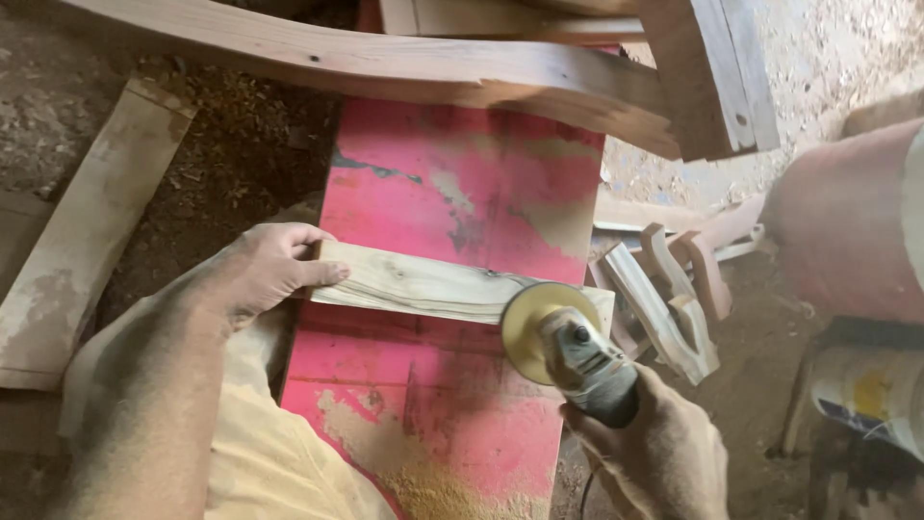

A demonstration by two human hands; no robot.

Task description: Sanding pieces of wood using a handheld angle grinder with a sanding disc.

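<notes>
Far left: pale plank (pixel 82 241) lying flat on the sawdust-covered floor (pixel 241 144), angled, well apart from the work. Left hand (pixel 265 270) comes in from lower left, forearm dusty, palm down, fingers curled over the left end of a wood strip (pixel 423 286), thumb along its near edge, pressing it flat, clamped on that end. Strip lies crosswise on a red painted bench (pixel 462 183), paint worn in patches, sawdust heaped at the near end. Strip sits roughly mid-bench, left end overhanging the bench edge slightly, right end reaching the right edge. Angle grinder (pixel 577 361) with yellow sanding disc (pixel 534 327) is on the strip's right end, disc tilted, face touching the wood. Right hand (pixel 664 453) enters from bottom right, wrapped tight around the grinder body, knuckles up, cord trailing below. Hands well apart, one at each end of the strip. Above: long curved timber piece (pixel 385 63) spans the bench's far end. Right of the bench: small cut wooden parts (pixel 664 299) piled on the floor. Far right: blurred reddish cylinder (pixel 847 231), can't tell what it is
</notes>
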